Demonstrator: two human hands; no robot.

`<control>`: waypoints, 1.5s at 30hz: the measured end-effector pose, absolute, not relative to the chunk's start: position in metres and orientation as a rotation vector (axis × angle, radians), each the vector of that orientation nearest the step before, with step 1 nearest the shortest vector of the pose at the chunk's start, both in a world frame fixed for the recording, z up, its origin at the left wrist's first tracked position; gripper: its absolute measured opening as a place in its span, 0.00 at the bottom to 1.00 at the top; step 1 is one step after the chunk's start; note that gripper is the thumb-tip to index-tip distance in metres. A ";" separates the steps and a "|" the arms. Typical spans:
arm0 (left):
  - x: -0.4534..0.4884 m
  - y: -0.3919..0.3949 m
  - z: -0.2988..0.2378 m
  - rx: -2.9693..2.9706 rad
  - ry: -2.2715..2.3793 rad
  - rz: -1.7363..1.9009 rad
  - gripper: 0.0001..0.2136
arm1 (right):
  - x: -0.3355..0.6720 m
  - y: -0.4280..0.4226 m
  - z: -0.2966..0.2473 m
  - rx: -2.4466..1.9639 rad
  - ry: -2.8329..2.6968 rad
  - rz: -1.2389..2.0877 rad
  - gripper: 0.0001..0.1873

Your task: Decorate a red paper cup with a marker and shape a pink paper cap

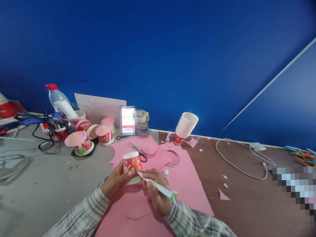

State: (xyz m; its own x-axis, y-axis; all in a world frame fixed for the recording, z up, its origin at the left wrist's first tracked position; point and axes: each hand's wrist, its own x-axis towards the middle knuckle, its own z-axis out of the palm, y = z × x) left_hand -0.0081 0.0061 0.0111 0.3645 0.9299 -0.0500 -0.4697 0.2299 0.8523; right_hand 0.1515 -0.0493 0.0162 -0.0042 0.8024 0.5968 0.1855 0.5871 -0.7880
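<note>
My left hand point(116, 180) is closed round an upturned red printed paper cup point(132, 164) that stands on a pink paper sheet point(186, 186). My right hand point(156, 191) grips a white marker with a green end point(160, 187), its tip touching the cup's lower rim. Black-handled scissors point(137, 151) lie just beyond the cup. A cut pink circle point(148, 149) and a thin ring point(172, 158) lie on the sheet nearby, with a small white ball point(165, 172) next to my right hand.
Several red cups topped with pink paper point(79, 140) stand at the left with a water bottle point(56, 98), tangled black cords point(48, 138) and a glass jar point(142, 122). A leaning stack of paper cups point(185, 126) and a white cable point(239, 160) are to the right. Colored sticks point(304, 155) lie far right.
</note>
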 end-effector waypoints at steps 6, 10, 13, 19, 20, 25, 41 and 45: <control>-0.009 0.006 0.010 0.864 0.637 1.044 0.16 | 0.152 -0.050 0.014 -0.943 -1.471 0.582 0.11; -0.010 0.006 0.009 0.878 0.633 1.039 0.16 | 0.152 -0.049 0.014 -0.928 -1.468 0.572 0.11; -0.010 0.006 0.009 0.875 0.653 1.045 0.16 | 0.151 -0.046 0.014 -0.947 -1.462 0.553 0.11; -0.010 0.007 0.010 0.861 0.685 1.057 0.17 | 0.151 -0.045 0.011 -1.009 -1.403 0.590 0.10; -0.010 0.007 0.009 0.861 0.685 1.051 0.17 | 0.151 -0.045 0.011 -1.004 -1.409 0.603 0.10; -0.011 0.007 0.008 0.862 0.669 1.044 0.17 | 0.151 -0.050 0.014 -0.966 -1.466 0.578 0.11; -0.008 0.004 0.013 0.785 0.636 1.060 0.19 | 0.151 -0.054 0.014 -0.957 -1.352 0.695 0.16; -0.010 0.005 0.009 0.800 0.623 1.044 0.18 | 0.148 -0.052 0.007 -0.901 -1.164 0.899 0.20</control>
